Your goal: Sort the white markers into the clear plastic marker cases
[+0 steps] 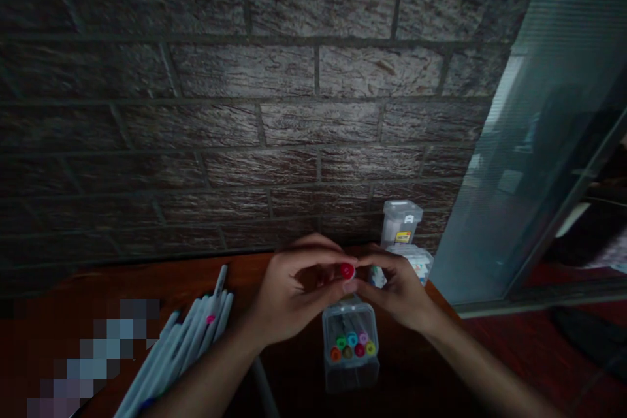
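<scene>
A marker with a red end (347,271) points towards me, pinched between the thumb and fingers of my left hand (290,287). From the other side, the fingertips of my right hand (398,287) close on the same marker. Just below both hands stands a clear plastic case (351,379) holding several markers with coloured ends, among them orange, green, blue, pink and yellow. Most of the held marker's body is hidden behind its red end and my fingers.
Several white markers (189,339) lie in a loose pile left of my left forearm. Behind my right hand are a tall clear container (401,222) with a yellow label and a second clear box (422,261). A brick wall (294,124) backs the wooden table (255,271); glass stands at right.
</scene>
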